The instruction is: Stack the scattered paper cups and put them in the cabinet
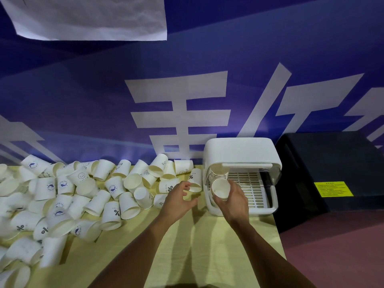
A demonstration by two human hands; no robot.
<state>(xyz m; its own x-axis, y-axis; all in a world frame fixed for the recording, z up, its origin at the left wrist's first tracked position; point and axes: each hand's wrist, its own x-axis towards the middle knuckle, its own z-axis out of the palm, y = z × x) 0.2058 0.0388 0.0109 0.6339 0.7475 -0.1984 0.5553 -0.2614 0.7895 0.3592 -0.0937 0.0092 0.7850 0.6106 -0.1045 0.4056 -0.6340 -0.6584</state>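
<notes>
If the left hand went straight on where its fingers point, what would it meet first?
Probably the paper cup lying just past the left hand, beside the white cabinet; depth unclear.

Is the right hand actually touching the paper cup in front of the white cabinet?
Touching. Head view: the right hand grips the paper cup, fingers curled round it.

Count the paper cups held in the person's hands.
1: a cup in the right hand, before the cabinet. The left hand holds none. Others nested inside it may be hidden.
</notes>
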